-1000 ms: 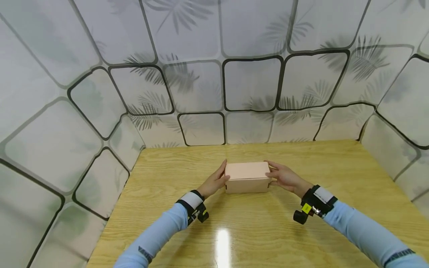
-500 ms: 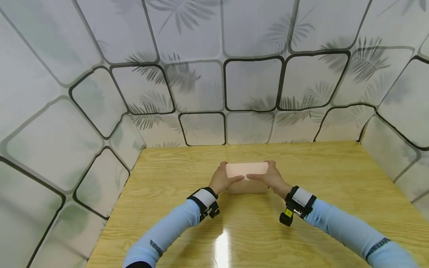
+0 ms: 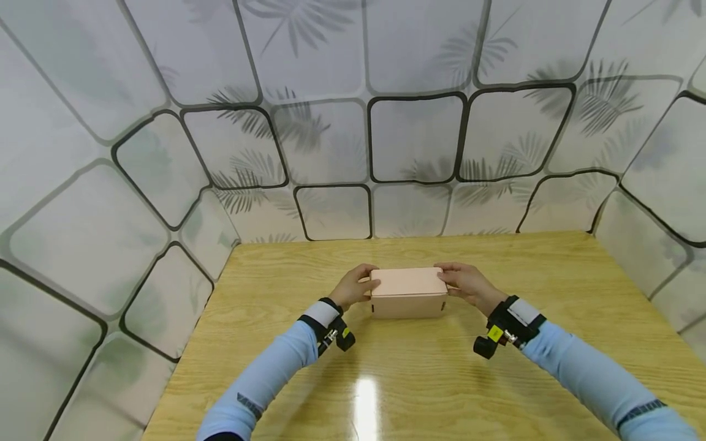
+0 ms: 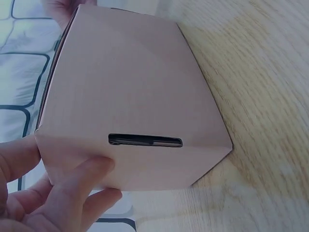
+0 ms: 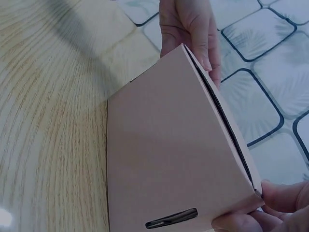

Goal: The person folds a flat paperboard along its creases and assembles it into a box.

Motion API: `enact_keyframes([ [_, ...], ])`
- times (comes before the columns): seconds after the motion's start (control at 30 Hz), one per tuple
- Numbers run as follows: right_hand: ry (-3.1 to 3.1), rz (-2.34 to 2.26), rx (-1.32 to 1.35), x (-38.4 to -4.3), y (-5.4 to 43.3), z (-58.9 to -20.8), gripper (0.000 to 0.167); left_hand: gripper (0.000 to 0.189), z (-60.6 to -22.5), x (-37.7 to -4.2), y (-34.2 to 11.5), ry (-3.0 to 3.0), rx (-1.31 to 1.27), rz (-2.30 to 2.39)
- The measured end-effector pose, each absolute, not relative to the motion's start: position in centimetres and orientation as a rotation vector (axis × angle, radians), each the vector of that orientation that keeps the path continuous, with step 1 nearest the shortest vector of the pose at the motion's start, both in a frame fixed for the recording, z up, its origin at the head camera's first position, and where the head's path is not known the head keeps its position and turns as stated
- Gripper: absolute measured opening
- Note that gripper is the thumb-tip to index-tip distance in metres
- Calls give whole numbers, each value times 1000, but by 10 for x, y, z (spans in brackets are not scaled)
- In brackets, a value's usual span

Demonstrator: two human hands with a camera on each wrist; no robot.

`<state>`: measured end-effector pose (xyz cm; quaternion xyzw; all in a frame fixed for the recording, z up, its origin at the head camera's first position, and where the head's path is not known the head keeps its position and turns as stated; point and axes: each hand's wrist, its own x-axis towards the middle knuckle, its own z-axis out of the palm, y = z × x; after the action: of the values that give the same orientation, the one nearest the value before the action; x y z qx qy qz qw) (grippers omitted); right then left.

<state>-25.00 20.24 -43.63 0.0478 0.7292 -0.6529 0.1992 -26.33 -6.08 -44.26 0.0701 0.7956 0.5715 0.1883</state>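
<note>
A pale pink cardboard box [image 3: 408, 306] sits on the wooden table with its lid [image 3: 408, 281] down. A thin dark gap runs along the lid's edge in the right wrist view, and a dark slot [image 4: 145, 140] shows low at a corner in the left wrist view. My left hand [image 3: 353, 286] holds the left end, thumb at the lid's corner and fingers against the end wall. At the opposite end my right hand [image 3: 469, 283] grips in much the same way, its thumb by the lid's edge in the right wrist view. The box's contents are hidden.
The wood-grain table [image 3: 419, 380] stretches around the box on every side. Behind and beside it hang pale walls [image 3: 413, 141] with a dark grid and leaf pattern. A bright light reflection lies on the tabletop in front.
Both thumbs, which lay along the lid's front edge near its middle half a second ago, have drawn apart to the box's two ends. The box stays in place.
</note>
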Motion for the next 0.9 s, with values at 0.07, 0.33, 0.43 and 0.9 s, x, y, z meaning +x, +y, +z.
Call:
enact_keyframes([
  [0.07,2032,-1821,136,-250,204,-437,56,45,-443,-263,-62,2226,161,1603],
  [0.33,1792,-1735,-78,-251,232,-459,84,65,-450,-255,-68,2115,201,1404],
  [0.43,1785,-1688,-190,-236,234,-460,80,65,-456,-240,-73,2146,372,1356],
  [0.9,2051,-1654,-214,-195,211,-485,109,74,-483,-208,-82,2204,755,1191],
])
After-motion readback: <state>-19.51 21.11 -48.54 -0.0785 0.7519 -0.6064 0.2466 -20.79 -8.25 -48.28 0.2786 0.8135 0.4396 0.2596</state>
